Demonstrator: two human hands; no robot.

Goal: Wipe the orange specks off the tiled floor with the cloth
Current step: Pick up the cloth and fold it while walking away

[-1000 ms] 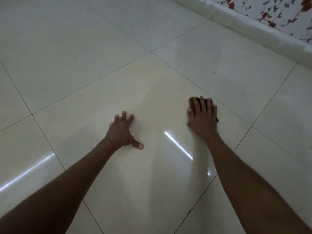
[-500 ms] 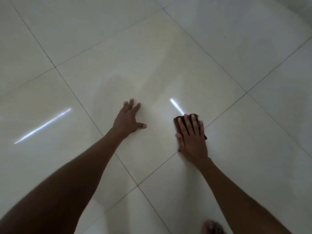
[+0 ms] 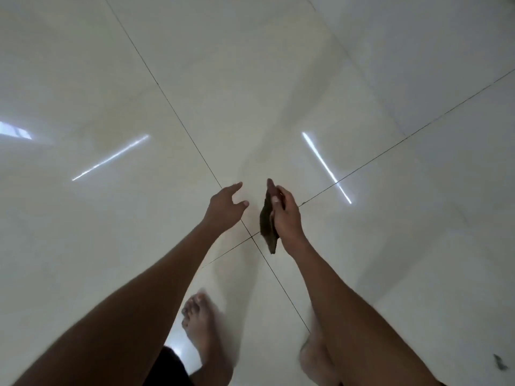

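Note:
My right hand [image 3: 287, 218] is lifted off the glossy cream tiled floor [image 3: 278, 79] and grips a dark brown cloth [image 3: 267, 222], which hangs edge-on below the fingers. My left hand [image 3: 225, 208] hovers just left of it, fingers loosely spread, holding nothing. Both hands are above the crossing of the grout lines [image 3: 252, 236]. I make out no orange specks on the tiles in this view.
My two bare feet stand on the floor below the arms, the left foot [image 3: 199, 327] and the right foot [image 3: 313, 355]. A small dark scrap [image 3: 498, 366] lies at the lower right. Bright light streaks reflect on the tiles.
Both hands have come up off the floor. The right hand went from pressing the cloth flat to holding it raised. The view rose and tilted down, so my feet show.

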